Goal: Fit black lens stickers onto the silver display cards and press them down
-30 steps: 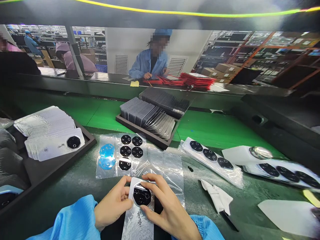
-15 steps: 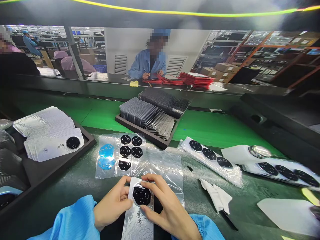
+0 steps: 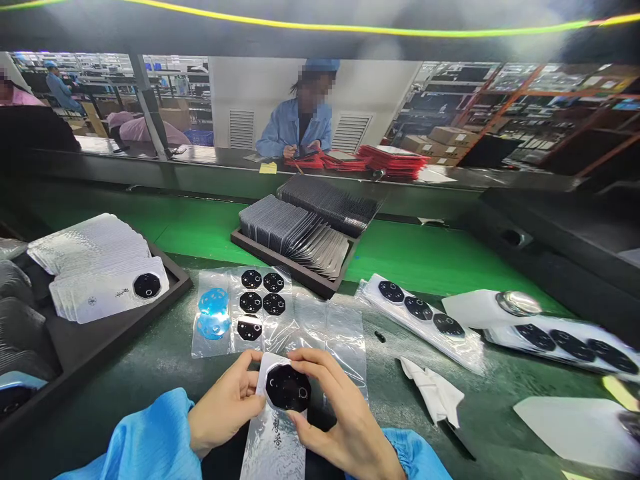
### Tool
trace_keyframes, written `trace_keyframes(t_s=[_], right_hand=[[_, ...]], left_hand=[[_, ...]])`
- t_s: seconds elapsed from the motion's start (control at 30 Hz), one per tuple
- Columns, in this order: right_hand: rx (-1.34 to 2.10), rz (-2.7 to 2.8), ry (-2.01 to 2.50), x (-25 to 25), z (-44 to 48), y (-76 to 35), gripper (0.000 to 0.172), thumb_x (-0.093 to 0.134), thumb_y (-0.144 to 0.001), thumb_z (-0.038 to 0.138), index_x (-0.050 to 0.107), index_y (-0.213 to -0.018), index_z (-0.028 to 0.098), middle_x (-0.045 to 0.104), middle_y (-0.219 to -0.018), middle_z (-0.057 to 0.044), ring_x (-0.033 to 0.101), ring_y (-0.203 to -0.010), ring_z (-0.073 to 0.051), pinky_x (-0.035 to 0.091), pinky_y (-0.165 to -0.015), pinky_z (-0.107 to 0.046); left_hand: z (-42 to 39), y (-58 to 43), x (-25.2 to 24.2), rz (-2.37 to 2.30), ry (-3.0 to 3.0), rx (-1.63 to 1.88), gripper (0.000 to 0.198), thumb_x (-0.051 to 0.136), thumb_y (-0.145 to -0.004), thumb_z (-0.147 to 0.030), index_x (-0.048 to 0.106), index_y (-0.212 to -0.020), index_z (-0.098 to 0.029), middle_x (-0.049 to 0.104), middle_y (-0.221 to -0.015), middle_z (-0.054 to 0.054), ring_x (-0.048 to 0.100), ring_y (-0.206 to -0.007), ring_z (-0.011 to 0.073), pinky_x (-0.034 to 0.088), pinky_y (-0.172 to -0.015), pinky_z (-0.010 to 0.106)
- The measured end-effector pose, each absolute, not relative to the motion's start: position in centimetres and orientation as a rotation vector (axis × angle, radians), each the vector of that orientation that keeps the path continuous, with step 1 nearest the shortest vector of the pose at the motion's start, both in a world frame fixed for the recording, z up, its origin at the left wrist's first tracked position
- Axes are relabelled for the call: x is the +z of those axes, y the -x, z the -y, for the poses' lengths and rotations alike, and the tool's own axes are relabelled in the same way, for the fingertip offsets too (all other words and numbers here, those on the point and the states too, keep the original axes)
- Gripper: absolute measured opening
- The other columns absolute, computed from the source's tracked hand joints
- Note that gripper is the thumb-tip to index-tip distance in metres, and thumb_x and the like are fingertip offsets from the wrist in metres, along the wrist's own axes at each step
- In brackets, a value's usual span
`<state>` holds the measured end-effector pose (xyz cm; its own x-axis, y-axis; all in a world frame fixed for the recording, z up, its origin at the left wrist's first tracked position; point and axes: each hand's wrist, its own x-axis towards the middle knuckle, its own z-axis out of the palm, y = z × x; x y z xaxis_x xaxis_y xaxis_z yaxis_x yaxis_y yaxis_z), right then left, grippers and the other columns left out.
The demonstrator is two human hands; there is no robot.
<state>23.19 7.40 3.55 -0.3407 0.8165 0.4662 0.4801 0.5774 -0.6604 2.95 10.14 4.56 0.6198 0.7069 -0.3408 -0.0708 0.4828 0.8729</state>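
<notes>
silver panel (image 3: 274, 445) occupies left grip (image 3: 226, 403), right grip (image 3: 344, 417) pinching black disc (image 3: 285, 389) near clear film (image 3: 344, 332).

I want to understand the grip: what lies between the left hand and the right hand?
Between the left hand and the right hand, the head view shows the upper end of the silvery card, with a black octagonal plate over it.

at bottom centre, the left fingers (image 3: 253, 405) and right fingers (image 3: 323, 362) hemmed in the silvery panel (image 3: 274, 445) and black disc (image 3: 289, 388). above, the film sheet (image 3: 280, 333) and middle tray (image 3: 280, 264) lay in the way. bare worktop (image 3: 389, 390) left one lane between film sheet and crumpled tissue (image 3: 434, 393) at lower right, another at lower left, below the side tray (image 3: 123, 330).
</notes>
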Motion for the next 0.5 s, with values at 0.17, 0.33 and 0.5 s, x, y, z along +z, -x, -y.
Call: trace_keyframes(t_s=[0.17,0.33,0.5], right_hand=[[0.550,2.000,1.061,3.24,-7.55,-23.31,0.047,0.064,-0.077,0.013,0.048,-0.120,0.019,0.053,-0.122,-0.012,0.055,-0.113,-0.025,0.050,-0.094,-0.037],[0.580,2.027,1.056,2.88,-7.67,-23.00,0.048,0.063,-0.074,0.009,0.049,-0.119,0.019,0.053,-0.122,-0.012,0.054,-0.113,-0.026,0.051,-0.092,-0.037],[0.590,2.041,1.054,2.81,-7.70,-22.97,0.047,0.064,-0.076,0.010,0.049,-0.119,0.019,0.052,-0.121,-0.012,0.053,-0.113,-0.026,0.050,-0.091,-0.038]], left_hand=[[-10.10,-2.88,4.20,-0.794,-0.958,0.537,0.042,0.066,-0.079,-0.021,0.042,-0.113,-0.019,0.064,-0.087,0.003,0.062,-0.078,0.0172,0.041,-0.071,0.030],[-10.03,-2.92,4.14,-0.793,-0.962,0.536,0.042,0.063,-0.077,-0.017,0.041,-0.113,-0.018,0.064,-0.088,0.003,0.060,-0.076,0.0156,0.039,-0.069,0.029],[-10.01,-3.01,4.25,-0.792,-0.956,0.541,0.042,0.064,-0.078,-0.020,0.041,-0.112,-0.018,0.064,-0.088,0.003,0.059,-0.074,0.0143,0.038,-0.068,0.028]])
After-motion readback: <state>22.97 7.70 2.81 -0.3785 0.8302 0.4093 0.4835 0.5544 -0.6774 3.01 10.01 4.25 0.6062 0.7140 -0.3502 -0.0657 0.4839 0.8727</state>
